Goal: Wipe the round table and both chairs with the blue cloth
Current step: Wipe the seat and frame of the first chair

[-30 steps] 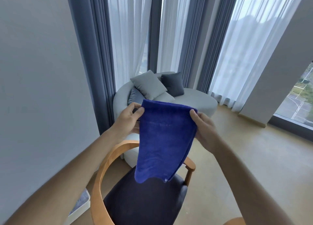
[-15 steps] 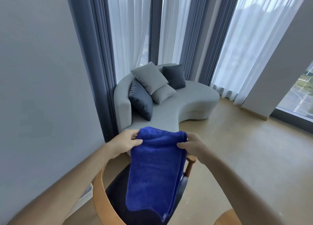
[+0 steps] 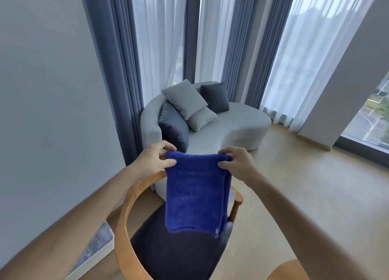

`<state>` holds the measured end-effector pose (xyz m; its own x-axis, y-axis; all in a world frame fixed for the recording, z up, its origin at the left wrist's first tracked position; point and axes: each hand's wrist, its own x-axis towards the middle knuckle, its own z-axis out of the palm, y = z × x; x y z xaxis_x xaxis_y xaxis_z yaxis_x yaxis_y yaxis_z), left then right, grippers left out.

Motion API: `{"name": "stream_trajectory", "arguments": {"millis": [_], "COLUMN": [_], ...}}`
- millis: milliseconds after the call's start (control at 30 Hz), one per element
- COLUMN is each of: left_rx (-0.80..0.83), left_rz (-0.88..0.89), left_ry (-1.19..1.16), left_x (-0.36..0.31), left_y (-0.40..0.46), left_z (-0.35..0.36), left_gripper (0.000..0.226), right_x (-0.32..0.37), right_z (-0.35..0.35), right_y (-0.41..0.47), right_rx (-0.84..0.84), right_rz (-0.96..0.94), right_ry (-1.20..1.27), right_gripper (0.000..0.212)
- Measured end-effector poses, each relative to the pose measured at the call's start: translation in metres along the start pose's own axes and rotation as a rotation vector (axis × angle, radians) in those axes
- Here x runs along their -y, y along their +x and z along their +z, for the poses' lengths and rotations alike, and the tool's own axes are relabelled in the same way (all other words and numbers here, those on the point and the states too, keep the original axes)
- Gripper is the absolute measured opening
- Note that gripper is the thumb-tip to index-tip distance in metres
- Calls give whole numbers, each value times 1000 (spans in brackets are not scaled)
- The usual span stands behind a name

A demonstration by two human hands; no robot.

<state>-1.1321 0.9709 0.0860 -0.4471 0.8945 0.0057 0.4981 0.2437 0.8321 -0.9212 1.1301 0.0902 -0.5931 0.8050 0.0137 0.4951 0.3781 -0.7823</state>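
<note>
The blue cloth [image 3: 196,193] is held up in the air above a chair [image 3: 134,206], its long axis hanging straight down, folded edge uppermost. Its top corners are pinched by the left hand [image 3: 154,160] and the right hand [image 3: 236,163]. The fabric is plush terry (doubled over); the chair's curved wooden back rings a dark padded seat.

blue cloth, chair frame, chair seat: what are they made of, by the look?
Blue cloth: soft terry or microfibre, going by its fuzzy nap and limp drape from both hands.
Curved light-brown chair frame: looks like bent wood with a smooth satin finish; grain not resolvable, so it could be veneer.
Dark navy chair seat: matte, no shine, probably upholstery fabric; weave too dark to tell.
</note>
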Motion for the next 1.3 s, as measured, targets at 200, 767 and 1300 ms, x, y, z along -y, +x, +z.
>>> {"name": "stream_trajectory", "arguments": {"millis": [200,767,1300], "left_rx": [-83,3,17], "left_rz": [77,34,-44], "left_ry": [78,-116,141], "left_x": [5,5,15], "left_y": [1,6,9], "left_z": [2,2,16], "left_gripper": [18,6,74], "right_x": [-2,-5,-10], "right_z": [-1,0,17], "right_y": [5,9,3], "right_rx": [31,102,60], "right_rz": [-51,-102,-3], "right_ry": [-53,101,-27], "right_gripper": [19,8,60]}}
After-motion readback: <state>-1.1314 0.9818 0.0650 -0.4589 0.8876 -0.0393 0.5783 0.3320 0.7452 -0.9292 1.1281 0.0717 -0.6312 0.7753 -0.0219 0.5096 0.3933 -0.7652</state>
